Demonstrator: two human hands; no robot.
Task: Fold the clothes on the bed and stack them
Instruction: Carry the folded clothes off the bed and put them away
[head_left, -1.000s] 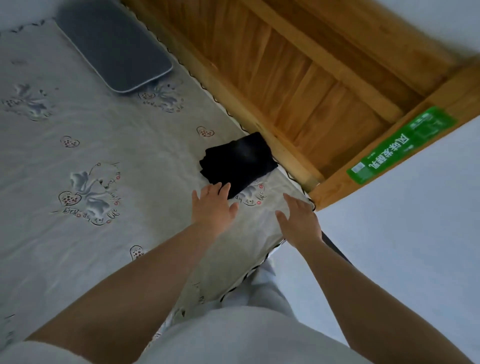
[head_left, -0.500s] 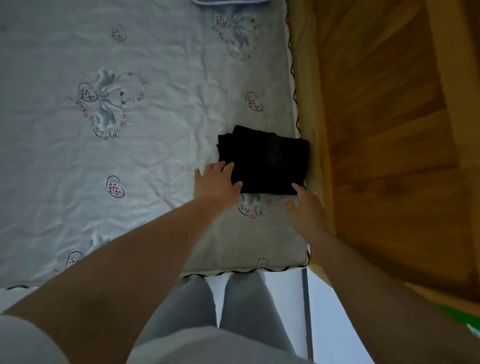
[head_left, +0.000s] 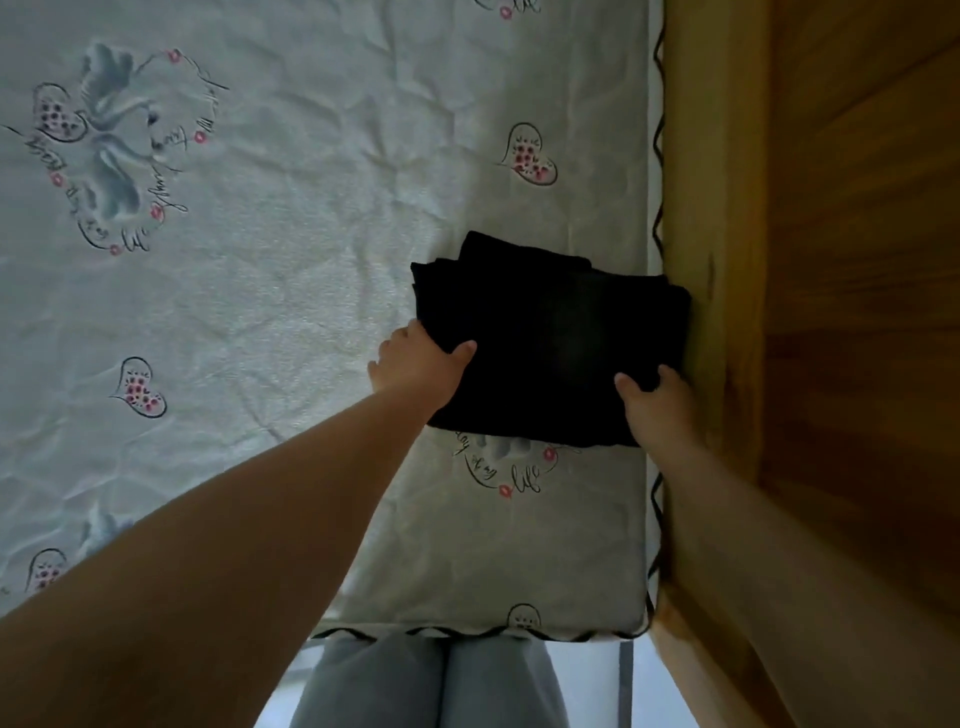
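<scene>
**Both hands close on the folded black stack**

Both hands have moved forward since half a second ago, from the sheet just short of the clothes onto the pile itself. Nearest the camera are the person's grey trouser legs (head_left: 436, 680) at the foot of the bed (head_left: 311, 291), whose pale sheet is printed with hearts and swans. Further out, the left hand (head_left: 415, 366) grips the near left corner of the black folded clothes (head_left: 550, 338), thumb on top and fingers tucked out of sight along the side. The right hand (head_left: 657, 400) holds the near right corner the same way, thumb pressed onto the cloth, fingers hidden beneath or behind. The stack lies at the right edge of the bed, touching the wooden bed frame (head_left: 696, 208).

The pile looks soft and light, made of at least 2 layers, with the upper ones offset at the far left. It will likely sag or slide apart if lifted by the corners alone, so sliding the fingers well underneath from both sides, thumbs clamping the top, seems the safest hold.
</scene>
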